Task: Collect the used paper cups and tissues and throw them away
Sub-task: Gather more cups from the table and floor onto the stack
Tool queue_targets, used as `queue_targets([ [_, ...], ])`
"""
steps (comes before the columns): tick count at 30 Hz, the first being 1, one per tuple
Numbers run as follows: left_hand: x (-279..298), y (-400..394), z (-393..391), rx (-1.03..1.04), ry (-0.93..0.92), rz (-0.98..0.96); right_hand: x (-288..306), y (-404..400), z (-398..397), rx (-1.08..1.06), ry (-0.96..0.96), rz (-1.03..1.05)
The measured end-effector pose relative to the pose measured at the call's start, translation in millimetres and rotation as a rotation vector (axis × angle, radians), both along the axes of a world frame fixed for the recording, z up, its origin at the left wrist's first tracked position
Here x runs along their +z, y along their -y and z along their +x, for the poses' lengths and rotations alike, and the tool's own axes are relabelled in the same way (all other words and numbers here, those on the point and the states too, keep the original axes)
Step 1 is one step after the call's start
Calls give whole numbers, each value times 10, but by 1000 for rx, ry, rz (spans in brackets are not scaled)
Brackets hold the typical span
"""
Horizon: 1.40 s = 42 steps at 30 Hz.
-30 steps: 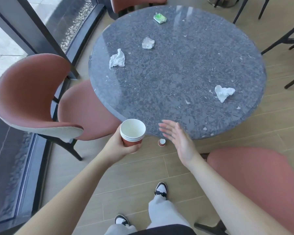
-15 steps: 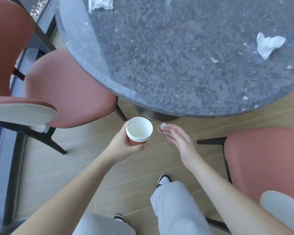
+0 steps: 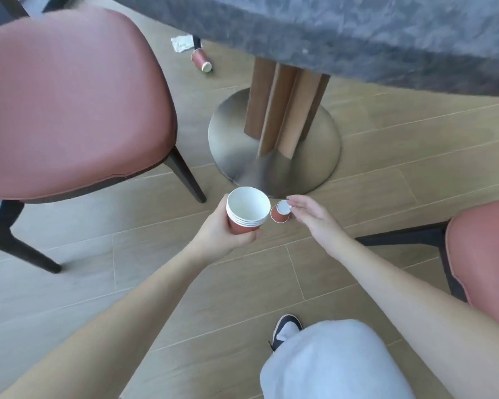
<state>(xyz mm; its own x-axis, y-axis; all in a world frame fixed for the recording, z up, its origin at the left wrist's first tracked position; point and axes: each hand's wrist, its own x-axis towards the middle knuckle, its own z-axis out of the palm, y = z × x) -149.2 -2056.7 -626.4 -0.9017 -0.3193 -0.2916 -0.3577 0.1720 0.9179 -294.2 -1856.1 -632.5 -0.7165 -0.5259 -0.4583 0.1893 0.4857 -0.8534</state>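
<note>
Cups (image 3: 247,214) nest in a stack gripped by my left hand (image 3: 222,234); just right of it, my right hand (image 3: 311,217) has fingers (image 3: 296,203) pinching an upturned single cup (image 3: 281,213), base up, beside the stack's open mouth.

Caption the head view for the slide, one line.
Left hand grips nested paper cups; right hand touches an upturned cup on the floor by the table base.

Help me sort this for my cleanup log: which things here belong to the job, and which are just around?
Job: cup stack, upturned cup, fallen cup, tissue.
Around: chair, table, pedestal.
</note>
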Motion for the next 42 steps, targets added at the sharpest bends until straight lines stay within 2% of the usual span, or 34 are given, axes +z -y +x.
queue_targets([
  [9, -969, 21, -295, -31, -44, -79, -996, 70, -387, 68, -94, 113],
  [20, -1489, 208, -400, -25, -43, -62, -1845, 229, -596, 78, -236, 337],
  [26, -1690, 264, -434, -68, -26, -79, -2269, 346, -731, 210, -385, 472],
  [29, -1777, 302, -382, -60, -13, -113, -2406, 401, -766, 330, -487, 648],
  [34, -1907, 347, -234, -58, 28, -161, -2538, 435, -771, 535, -544, 922],
  [42, -2027, 327, -169, -72, 48, -174, -2597, 415, -759, 600, -783, 912],
])
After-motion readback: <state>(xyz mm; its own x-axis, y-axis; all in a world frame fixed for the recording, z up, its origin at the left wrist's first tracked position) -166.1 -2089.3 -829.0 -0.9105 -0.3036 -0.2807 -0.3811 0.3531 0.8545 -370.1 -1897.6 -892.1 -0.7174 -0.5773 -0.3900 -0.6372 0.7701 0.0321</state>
